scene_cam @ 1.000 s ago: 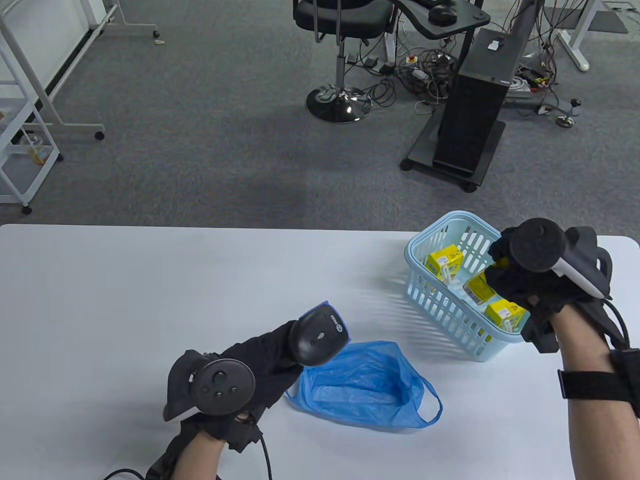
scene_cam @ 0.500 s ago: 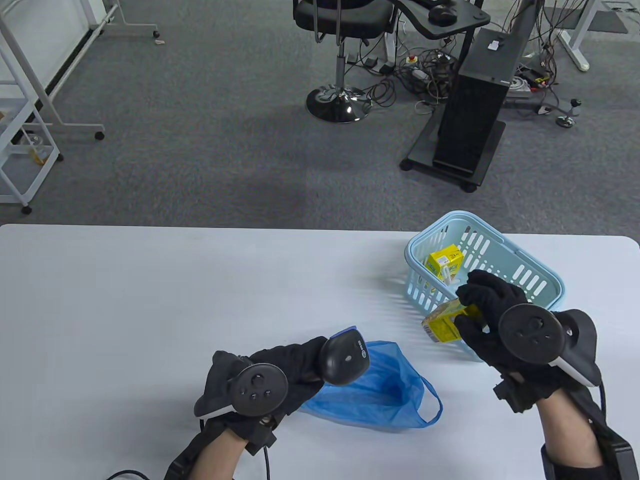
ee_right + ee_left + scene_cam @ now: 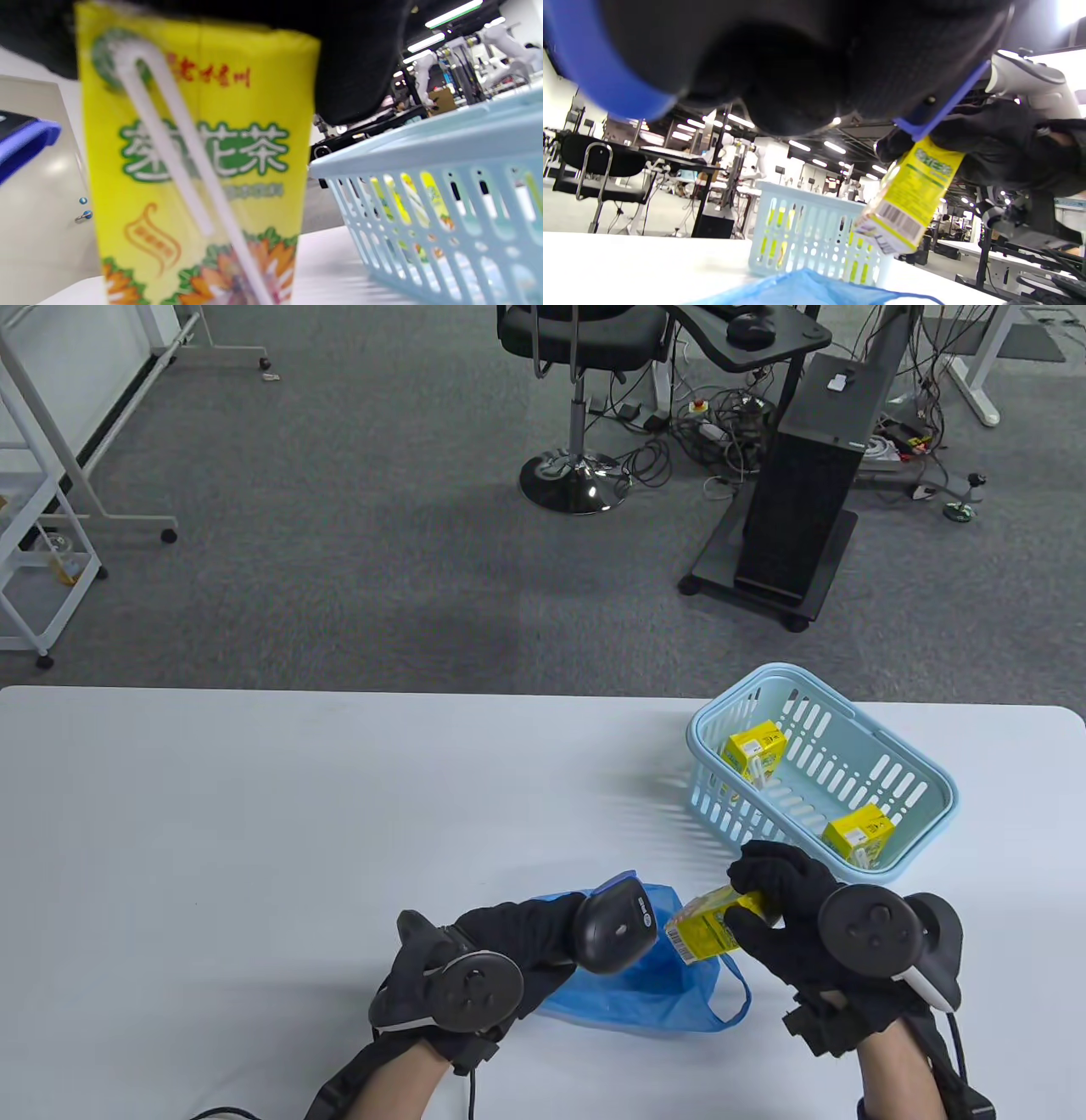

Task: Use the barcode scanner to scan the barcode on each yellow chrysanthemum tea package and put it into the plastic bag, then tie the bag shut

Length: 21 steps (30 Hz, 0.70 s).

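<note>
My right hand (image 3: 768, 912) grips a yellow chrysanthemum tea package (image 3: 708, 931) (image 3: 910, 195) (image 3: 195, 182) over the blue plastic bag (image 3: 653, 984), its barcode end turned toward the scanner. In my left hand (image 3: 526, 937) is the black barcode scanner (image 3: 617, 931), its head close to the package, a few centimetres to its left. The bag lies flat on the white table (image 3: 254, 814) under both hands. Two more yellow packages (image 3: 753, 751) (image 3: 859, 833) lie in the light blue basket (image 3: 925, 793).
The basket stands at the table's right, just beyond my right hand; it shows behind the held package in the wrist views (image 3: 797, 237) (image 3: 445, 178). A scanner cable runs off the bottom edge. Beyond the table are an office chair (image 3: 577, 398) and a black cabinet (image 3: 806, 483).
My right hand lifted a package out of the basket and carried it left and nearer, over the bag. My left hand moved the scanner right to meet it.
</note>
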### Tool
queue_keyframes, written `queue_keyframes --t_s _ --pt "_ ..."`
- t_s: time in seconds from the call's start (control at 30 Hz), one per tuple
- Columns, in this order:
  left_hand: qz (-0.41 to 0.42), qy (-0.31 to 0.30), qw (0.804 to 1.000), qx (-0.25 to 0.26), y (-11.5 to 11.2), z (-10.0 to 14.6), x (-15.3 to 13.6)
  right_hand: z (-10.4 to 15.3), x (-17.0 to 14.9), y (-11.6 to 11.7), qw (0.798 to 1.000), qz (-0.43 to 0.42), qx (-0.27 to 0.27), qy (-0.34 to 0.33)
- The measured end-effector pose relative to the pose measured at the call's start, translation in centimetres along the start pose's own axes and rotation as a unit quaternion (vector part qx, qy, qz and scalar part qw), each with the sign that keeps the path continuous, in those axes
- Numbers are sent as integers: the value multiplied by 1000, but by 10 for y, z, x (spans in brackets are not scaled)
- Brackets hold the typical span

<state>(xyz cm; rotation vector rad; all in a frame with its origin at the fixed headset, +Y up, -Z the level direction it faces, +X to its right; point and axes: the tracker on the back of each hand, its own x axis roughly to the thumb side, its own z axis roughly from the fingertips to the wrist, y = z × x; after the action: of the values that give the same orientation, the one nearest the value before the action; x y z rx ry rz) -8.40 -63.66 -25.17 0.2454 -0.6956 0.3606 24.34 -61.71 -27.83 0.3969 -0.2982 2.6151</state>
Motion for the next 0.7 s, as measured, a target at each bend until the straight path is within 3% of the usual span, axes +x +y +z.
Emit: queue_keyframes --t_s 0.27,0.7 --pt "17 22 997 -75 -20 -3 3 -7 -4 9 1000 -18 13 8" --pt "-25 22 997 -74 -26 -5 11 -7 -6 7 999 -29 12 19"
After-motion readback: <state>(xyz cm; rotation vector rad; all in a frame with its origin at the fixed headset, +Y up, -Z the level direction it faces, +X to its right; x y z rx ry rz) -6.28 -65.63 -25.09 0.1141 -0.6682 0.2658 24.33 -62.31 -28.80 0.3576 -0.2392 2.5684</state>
